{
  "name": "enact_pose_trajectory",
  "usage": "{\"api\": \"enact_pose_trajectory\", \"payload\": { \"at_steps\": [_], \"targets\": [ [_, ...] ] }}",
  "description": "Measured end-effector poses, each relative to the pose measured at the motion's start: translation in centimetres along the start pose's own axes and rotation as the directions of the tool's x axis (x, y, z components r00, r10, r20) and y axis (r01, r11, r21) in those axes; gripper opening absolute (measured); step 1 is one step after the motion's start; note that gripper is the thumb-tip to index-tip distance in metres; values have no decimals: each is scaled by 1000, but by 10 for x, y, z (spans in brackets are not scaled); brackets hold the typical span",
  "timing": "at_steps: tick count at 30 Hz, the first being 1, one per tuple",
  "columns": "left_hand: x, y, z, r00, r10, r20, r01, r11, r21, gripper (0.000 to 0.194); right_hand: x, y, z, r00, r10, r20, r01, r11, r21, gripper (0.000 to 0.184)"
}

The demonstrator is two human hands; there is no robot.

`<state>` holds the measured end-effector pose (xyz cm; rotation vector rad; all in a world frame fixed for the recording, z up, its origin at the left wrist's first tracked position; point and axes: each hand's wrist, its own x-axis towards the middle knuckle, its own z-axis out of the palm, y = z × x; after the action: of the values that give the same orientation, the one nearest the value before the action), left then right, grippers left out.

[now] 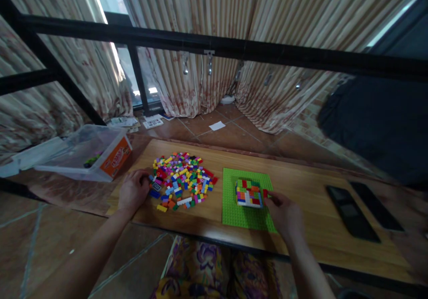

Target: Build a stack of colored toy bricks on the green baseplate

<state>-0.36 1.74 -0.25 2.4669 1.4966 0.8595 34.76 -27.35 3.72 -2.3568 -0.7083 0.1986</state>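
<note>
A heap of small mixed-colour toy bricks [182, 178] lies loose on the wooden table. My left hand [133, 189] rests at the heap's left edge, fingers curled closed beside a few blue and dark bricks; whatever they hold is hidden. On a green studded baseplate [230, 201] stands a block [248, 194] built of many-coloured bricks. Just right of this block, my right hand [286, 214] pinches a small red brick [265, 193] between thumb and forefinger. Whether the red brick touches the block, I cannot tell.
A clear plastic box [76, 169] with an orange label stands left of the table, a few green pieces inside. Two dark flat devices [351, 214] lie at the table's right end. A black metal rail [214, 44] crosses behind, before striped curtains [200, 13].
</note>
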Motion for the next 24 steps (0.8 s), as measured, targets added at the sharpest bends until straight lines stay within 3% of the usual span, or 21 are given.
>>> {"api": "enact_pose_trajectory", "payload": {
  "at_steps": [8, 24],
  "targets": [
    [0, -2, 1, 1000, 6, -2, -6, 1000, -12, 20, 10, -3, 12, 999, -38, 38, 39, 998, -40, 37],
    [-1, 2, -1, 1000, -8, 6, 8, 1000, 15, 18, 20, 11, 23, 992, 71, 105, -103, 938, 331, 44]
  ]
}}
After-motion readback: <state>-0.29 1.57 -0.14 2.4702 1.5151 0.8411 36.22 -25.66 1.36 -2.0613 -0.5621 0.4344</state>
